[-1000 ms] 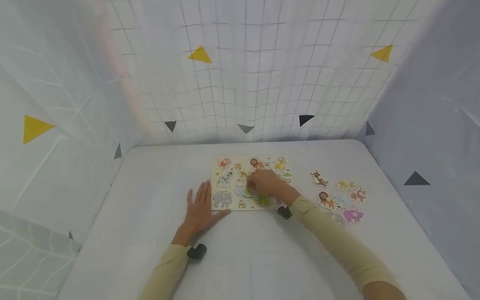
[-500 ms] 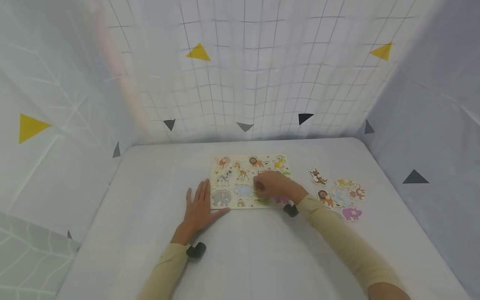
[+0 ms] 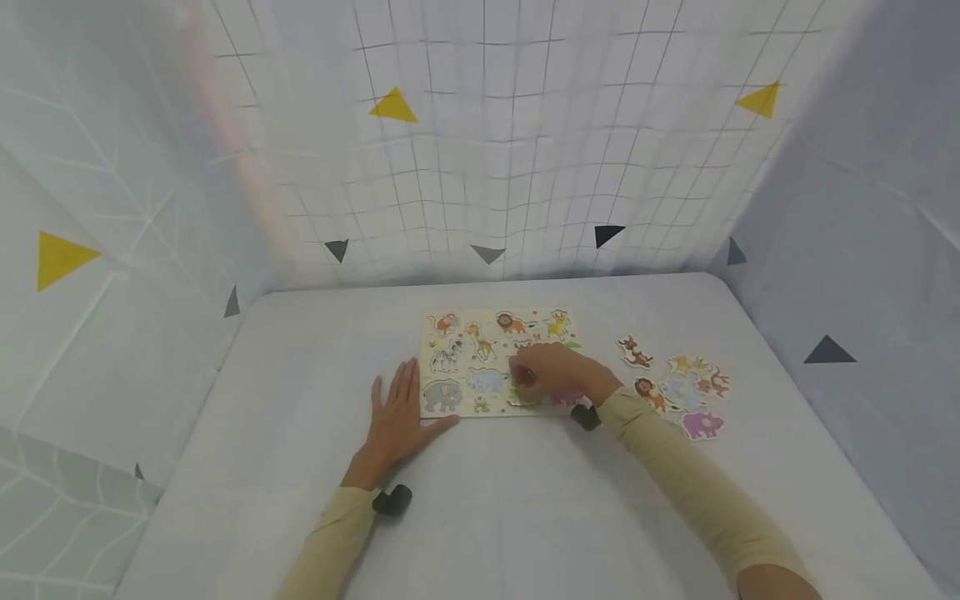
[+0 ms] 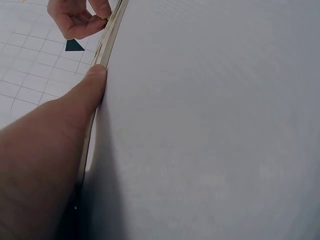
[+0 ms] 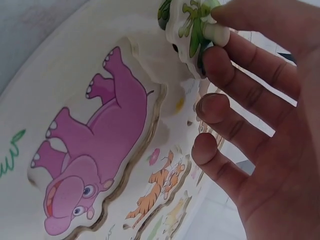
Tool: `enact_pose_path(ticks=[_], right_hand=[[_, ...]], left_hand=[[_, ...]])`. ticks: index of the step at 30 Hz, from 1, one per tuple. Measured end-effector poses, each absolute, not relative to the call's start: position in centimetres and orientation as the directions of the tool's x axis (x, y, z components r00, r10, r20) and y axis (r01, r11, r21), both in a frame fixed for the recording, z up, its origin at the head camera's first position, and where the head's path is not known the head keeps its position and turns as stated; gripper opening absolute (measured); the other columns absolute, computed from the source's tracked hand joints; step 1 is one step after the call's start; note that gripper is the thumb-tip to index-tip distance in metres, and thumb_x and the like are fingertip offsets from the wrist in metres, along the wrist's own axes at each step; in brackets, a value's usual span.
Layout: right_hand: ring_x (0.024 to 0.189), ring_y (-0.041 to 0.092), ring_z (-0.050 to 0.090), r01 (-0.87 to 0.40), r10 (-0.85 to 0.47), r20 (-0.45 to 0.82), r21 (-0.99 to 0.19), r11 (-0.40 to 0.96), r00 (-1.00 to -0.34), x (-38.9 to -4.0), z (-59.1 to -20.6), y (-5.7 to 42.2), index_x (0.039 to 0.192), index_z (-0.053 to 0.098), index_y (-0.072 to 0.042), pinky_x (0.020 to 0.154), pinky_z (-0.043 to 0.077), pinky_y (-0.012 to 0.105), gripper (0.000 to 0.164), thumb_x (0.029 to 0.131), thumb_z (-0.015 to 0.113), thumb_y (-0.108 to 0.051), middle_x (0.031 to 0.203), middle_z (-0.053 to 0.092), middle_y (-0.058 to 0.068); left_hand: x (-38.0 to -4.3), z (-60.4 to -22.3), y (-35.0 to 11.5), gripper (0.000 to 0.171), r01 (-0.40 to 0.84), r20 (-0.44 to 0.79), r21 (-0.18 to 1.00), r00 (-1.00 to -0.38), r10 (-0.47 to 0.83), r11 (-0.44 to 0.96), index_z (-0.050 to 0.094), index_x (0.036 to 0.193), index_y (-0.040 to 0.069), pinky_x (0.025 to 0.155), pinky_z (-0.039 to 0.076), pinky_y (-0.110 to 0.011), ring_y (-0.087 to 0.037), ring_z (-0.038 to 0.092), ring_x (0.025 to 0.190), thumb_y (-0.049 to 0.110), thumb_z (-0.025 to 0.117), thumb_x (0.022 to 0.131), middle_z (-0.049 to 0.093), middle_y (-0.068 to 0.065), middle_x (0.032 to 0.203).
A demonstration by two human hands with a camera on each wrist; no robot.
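A pale wooden puzzle board (image 3: 498, 407) with animal pictures lies on the white table. My left hand (image 3: 393, 421) rests with straight fingers along its left edge, and the thumb touches the front edge. Over the board's lower right half, my right hand (image 3: 551, 369) pinches a green animal puzzle piece (image 5: 192, 32) by its peg (image 5: 217, 34). The piece is tilted in the right wrist view, which leaves the exact animal unclear. Below it on the board are a purple hippo picture (image 5: 97, 120) and a tiger picture (image 5: 154, 190). My right hand hides part of the board.
Right of the board lie several loose pieces: a kangaroo-like piece (image 3: 635, 352), a lion piece (image 3: 649, 393), a blue piece (image 3: 681, 390), a yellow piece (image 3: 688, 364), a monkey piece (image 3: 714, 382) and a purple hippo piece (image 3: 702, 425). White walls surround the table.
My right hand has shifted right across the board with the green piece, uncovering the blue animal picture. Its forearm now hides a loose grey piece. My left hand stays in place.
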State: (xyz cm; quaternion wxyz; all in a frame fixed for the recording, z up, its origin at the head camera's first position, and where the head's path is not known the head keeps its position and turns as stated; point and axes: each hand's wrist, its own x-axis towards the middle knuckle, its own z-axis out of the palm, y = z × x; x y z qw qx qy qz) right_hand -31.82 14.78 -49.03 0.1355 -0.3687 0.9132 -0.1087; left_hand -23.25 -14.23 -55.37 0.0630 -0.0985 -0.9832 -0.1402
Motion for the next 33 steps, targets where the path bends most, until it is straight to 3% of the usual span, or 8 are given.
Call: enact_pose_path(ticks=[19, 25, 33], right_hand=[[0.064, 0.005, 0.046, -0.674, -0.731, -0.156, -0.297, 0.676, -0.665, -31.48, -48.53, 14.61, 0.076, 0.057, -0.027, 0.059, 0.039, 0.022, 0.012, 0.077, 0.067, -0.033, 0.068, 0.052, -0.014], [0.069, 0.004, 0.048, -0.644, -0.71, -0.206, -0.31, 0.7, -0.673, -31.71, -48.87, 14.64, 0.078, 0.056, -0.031, 0.064, 0.04, 0.02, 0.011, 0.077, 0.065, -0.038, 0.072, 0.054, -0.016], [0.074, 0.005, 0.053, -0.61, -0.711, -0.246, -0.378, 0.696, -0.659, -31.98, -48.66, 14.52, 0.079, 0.061, -0.03, 0.071, 0.043, 0.022, 0.006, 0.077, 0.067, -0.031, 0.076, 0.058, -0.016]], left_hand=[[-23.38, -55.11, -14.31, 0.111, 0.207, 0.134, 0.253, -0.975, 0.178, 0.945, 0.006, 0.145, 0.008, 0.111, 0.003, -0.057, -0.021, 0.009, 0.143, 0.077, 0.047, 0.068, 0.009, -0.005, 0.154], [-23.36, -55.07, -14.25, 0.111, 0.211, 0.137, 0.255, -0.974, 0.181, 0.944, 0.007, 0.145, 0.007, 0.111, 0.004, -0.058, -0.022, 0.01, 0.143, 0.078, 0.045, 0.068, 0.009, -0.005, 0.154], [-23.27, -54.98, -14.34, 0.112, 0.207, 0.12, 0.24, -0.976, 0.182, 0.948, 0.005, 0.145, 0.007, 0.111, 0.004, -0.057, -0.021, 0.008, 0.143, 0.078, 0.045, 0.069, 0.007, -0.004, 0.154]])
